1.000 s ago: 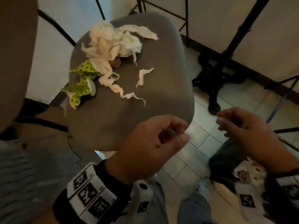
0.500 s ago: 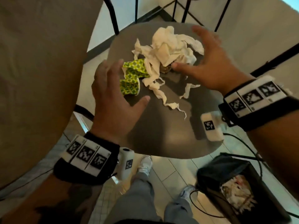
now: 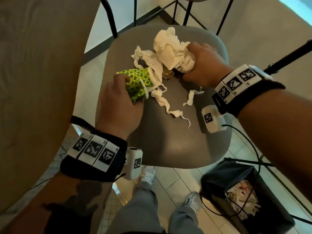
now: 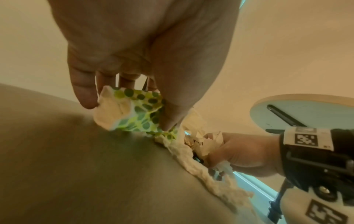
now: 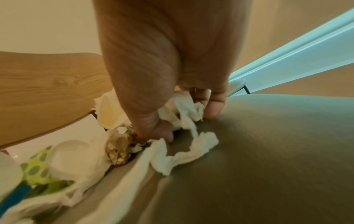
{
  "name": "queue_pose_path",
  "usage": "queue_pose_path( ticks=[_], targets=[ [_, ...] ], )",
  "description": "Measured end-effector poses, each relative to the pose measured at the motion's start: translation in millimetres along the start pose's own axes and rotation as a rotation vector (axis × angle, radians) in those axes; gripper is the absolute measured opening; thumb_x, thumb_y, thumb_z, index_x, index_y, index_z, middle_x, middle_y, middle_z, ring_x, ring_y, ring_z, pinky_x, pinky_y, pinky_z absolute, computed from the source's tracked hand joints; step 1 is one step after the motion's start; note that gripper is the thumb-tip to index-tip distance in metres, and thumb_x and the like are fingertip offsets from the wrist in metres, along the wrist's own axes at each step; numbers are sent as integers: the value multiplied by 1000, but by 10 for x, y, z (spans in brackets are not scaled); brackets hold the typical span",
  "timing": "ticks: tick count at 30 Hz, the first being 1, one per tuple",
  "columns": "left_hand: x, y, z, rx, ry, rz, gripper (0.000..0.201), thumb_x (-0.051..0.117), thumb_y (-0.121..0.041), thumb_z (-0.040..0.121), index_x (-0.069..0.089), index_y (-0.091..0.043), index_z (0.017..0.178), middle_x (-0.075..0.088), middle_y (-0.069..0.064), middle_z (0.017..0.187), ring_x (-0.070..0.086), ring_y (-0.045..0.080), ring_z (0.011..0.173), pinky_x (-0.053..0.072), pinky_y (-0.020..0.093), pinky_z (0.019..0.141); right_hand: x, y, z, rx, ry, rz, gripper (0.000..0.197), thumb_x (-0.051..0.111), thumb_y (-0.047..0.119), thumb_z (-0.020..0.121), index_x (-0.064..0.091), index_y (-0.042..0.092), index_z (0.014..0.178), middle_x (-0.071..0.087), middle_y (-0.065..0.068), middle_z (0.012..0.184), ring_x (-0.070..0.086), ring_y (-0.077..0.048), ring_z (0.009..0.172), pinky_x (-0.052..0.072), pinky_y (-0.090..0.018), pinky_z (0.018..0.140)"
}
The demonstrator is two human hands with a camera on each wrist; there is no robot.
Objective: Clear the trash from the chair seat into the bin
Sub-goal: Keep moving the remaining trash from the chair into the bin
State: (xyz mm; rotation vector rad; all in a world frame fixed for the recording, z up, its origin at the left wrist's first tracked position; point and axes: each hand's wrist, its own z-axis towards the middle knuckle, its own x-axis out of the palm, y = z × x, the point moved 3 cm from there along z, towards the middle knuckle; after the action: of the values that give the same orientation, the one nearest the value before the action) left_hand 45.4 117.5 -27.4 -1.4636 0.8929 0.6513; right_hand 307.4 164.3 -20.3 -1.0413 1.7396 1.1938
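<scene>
A heap of trash lies on the grey chair seat. My left hand grips a crushed green-dotted paper cup, thumb and fingers curled round it. My right hand has its fingers curled into the white tissue pile, pinching crumpled tissue against the seat. A brown crumpled wad sits between the hands. Torn tissue strips trail toward the seat's front. The black bin stands on the floor at lower right with trash inside.
A wooden tabletop overhangs on the left. Black chair and stool legs rise behind the seat. A cable runs from my right wrist over the bin. My legs and shoes are on the tiled floor below.
Both hands came from near the bin up onto the seat. The left hand has closed around the dotted cup and the right hand has curled into the tissue pile.
</scene>
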Motion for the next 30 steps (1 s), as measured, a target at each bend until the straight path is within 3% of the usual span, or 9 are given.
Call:
queue_pose_path(
  ticks=[5,11,15,18,21,23,26,28,30],
  targets=[
    [-113,-68,-101,20,49,-37,54,72,-30,96,45,-14,140,55,15,136,53,33,126,45,41,97,20,-85,-177,-8,21,73,68,81,28,78,45,22,135,53,-5,121,53,-21,107,41,-32,81],
    [-257,-172,-303,58,80,-86,53,73,-31,95,45,-16,137,56,13,131,55,30,120,46,38,88,-120,-189,-619,-42,-10,246,53,80,25,81,45,27,121,54,5,107,56,-13,91,39,-20,64],
    [-317,-280,-479,86,117,-136,50,73,-34,94,44,-24,133,59,8,126,59,29,115,55,48,91,-266,-212,-1012,-60,-46,338,46,78,27,83,45,29,116,52,16,94,53,1,80,36,-13,61],
    [-332,-375,-602,89,139,-151,50,73,-35,94,43,-26,132,59,7,125,60,26,113,53,42,89,-341,-302,-1306,-32,-73,377,45,77,24,82,44,32,112,53,15,91,54,4,76,36,-7,56],
    [-309,-524,-727,102,173,-180,50,72,-36,92,43,-29,132,60,5,124,63,22,107,54,44,90,-391,-445,-1649,5,-97,425,48,77,23,81,43,33,113,53,17,90,53,18,74,37,0,55],
    [-256,-649,-810,117,197,-208,46,72,-33,93,44,-31,129,62,1,115,65,9,95,54,36,84,-391,-606,-1926,61,-108,462,50,77,22,81,44,34,116,54,17,92,54,12,75,38,-3,55],
    [-122,-888,-980,158,241,-261,41,72,-29,94,43,-37,123,57,-17,96,59,-23,78,41,9,67,-330,-964,-2429,174,-133,585,53,78,15,78,49,32,120,58,14,95,56,5,77,40,-7,57],
    [41,-1052,-1109,215,295,-275,41,73,-32,93,41,-46,117,57,-18,98,57,-24,80,42,10,67,-236,-1246,-2809,256,-148,646,55,78,12,76,50,32,120,59,14,96,57,5,77,41,-9,57],
    [256,-1245,-1277,265,378,-278,37,73,-35,93,45,-46,113,61,-13,98,62,-14,82,47,16,67,-94,-1586,-3224,351,-178,686,55,78,10,74,51,34,116,60,14,96,58,4,78,41,-10,58]
  ],
)
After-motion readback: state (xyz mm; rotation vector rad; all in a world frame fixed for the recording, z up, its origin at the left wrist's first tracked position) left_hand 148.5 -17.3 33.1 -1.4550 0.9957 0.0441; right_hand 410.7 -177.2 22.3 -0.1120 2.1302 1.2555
